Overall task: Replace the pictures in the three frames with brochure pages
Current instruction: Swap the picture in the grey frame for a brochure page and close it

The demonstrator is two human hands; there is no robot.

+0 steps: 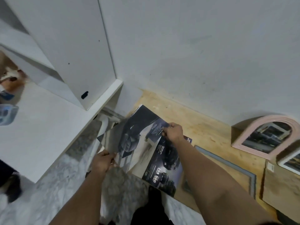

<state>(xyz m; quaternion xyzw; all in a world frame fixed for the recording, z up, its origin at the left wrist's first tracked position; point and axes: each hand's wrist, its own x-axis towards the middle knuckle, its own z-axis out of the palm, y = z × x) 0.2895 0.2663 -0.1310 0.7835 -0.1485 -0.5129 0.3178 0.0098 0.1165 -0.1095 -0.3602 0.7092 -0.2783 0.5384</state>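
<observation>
Two hands pinch one page [138,135] mid-frame: left hand [103,161] low, right hand [172,132] high; best pull slowly along the fold, brochure [164,169] steadied.

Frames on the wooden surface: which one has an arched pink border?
The pink arched frame standing against the wall, already showing a dark vehicle picture. The grey frame lies flat beside the right forearm; the white-edged frame is cut off at the right edge.

Light: dim, flat, bluish indoors (soft shadows only)
Blur: smeared throughout, worst at left edge
Edges: wide-angle bending of straight lines
</observation>
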